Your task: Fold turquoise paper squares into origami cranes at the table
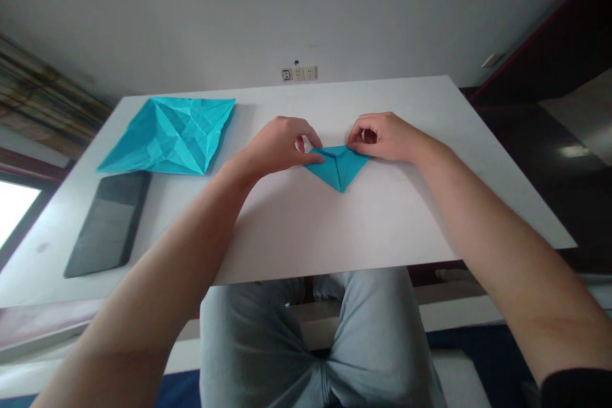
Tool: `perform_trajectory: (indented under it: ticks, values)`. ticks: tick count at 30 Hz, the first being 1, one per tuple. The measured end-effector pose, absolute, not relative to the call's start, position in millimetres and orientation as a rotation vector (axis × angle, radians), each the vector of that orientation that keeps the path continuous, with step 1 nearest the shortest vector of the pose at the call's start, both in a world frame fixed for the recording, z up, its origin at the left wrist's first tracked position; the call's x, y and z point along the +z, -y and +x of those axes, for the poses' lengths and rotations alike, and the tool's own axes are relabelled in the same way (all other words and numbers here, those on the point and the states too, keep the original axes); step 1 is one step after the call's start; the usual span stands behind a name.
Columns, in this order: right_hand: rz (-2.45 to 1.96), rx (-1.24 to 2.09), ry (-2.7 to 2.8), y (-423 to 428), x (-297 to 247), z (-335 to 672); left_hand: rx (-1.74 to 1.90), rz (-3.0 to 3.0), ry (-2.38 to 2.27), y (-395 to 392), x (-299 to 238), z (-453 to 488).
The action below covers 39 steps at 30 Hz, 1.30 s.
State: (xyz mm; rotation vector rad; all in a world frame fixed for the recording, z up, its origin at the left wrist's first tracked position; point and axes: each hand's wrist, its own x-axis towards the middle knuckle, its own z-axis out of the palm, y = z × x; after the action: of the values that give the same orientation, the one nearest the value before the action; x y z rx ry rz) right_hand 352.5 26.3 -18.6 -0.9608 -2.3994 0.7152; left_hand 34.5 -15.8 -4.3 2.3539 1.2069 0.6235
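Note:
A small piece of folded blue paper (340, 172) lies on the white table, its point facing me and a crease or slit running down its middle. At its upper left corner, my left hand (289, 143) pinches the paper between thumb and fingers. My right hand (382, 135) has its fingers closed on the upper right edge. Fingertips of both hands cover parts of the top edge. To the left, a larger sheet of blue paper (179, 134) lies spread out, marked with many creases.
A dark tablet (109, 223) lies at the left of the white table (306, 242), just in front of the creased sheet. Wall sockets (299, 73) sit behind the table's far edge. My legs (268, 338) are below the near edge. A curtain (43, 89) hangs at far left.

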Motion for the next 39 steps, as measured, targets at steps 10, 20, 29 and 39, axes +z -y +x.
perform_trajectory:
  ticks: [10, 20, 29, 39]
  values:
    - [-0.960, 0.685, 2.288, -20.5, -16.7, 346.3, 0.581, 2.468, -1.098, 19.0, -7.4, 41.4]
    - [-0.877, 0.836, 2.305, -15.8, -21.8, 338.9, 0.493, 2.492, -1.159, 30.1, -6.0, 49.6]
    - [-0.892, 0.991, 2.291, -19.7, -20.1, 344.0, 0.467, 2.366, -1.101, 24.1, 1.8, 39.3]
    - [-0.892, 1.111, 2.345, -27.5, -18.6, 352.3, 0.513, 2.399, -1.028, 13.6, -7.0, 32.9]
